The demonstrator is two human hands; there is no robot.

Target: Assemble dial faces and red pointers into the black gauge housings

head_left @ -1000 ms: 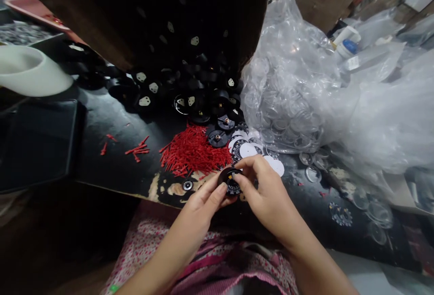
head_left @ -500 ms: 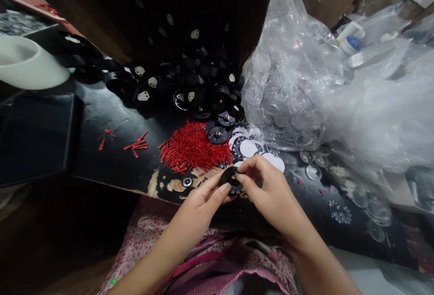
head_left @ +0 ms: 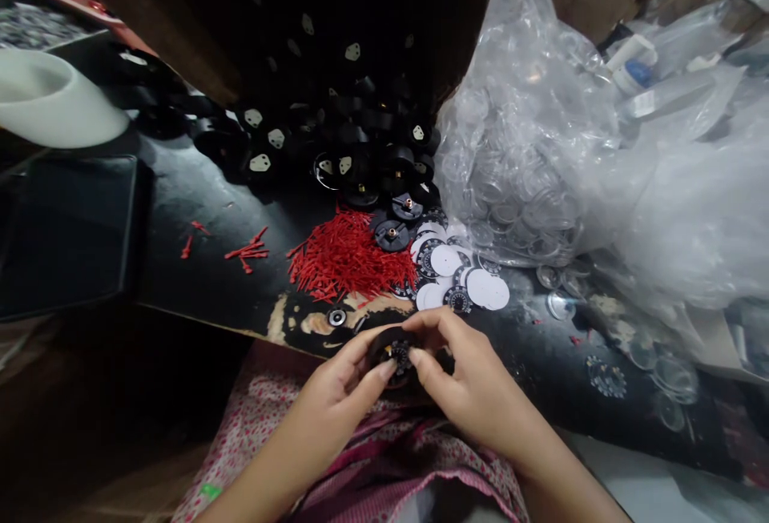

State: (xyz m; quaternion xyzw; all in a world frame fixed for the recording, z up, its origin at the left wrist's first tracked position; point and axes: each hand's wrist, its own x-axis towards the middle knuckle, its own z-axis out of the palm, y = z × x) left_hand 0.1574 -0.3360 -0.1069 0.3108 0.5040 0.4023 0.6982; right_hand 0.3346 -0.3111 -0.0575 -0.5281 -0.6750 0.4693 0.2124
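Note:
My left hand (head_left: 352,375) grips the left side of a round black housing (head_left: 392,355) that has a dial with white markings inside. My right hand (head_left: 444,355) holds the same housing from the right, its thumb at the dial's edge. Both hands are just over the near edge of the bench, above my lap. Beyond them lies a heap of thin red pieces (head_left: 348,259), with round black parts (head_left: 392,235) at its upper right. White and black printed discs (head_left: 445,260) overlap beside the heap. A small metal ring (head_left: 337,317) rests near the bench edge.
A clear plastic bag (head_left: 522,179) of transparent round covers stands at the right. Black housings spill from a dark box at the back. At left are a black tray (head_left: 72,227) and a white container (head_left: 66,110). Loose clear covers (head_left: 673,375) lie far right.
Both hands have moved down and slightly left with the black housing, closer to my lap. More of the printed discs now shows. The view has shifted slightly.

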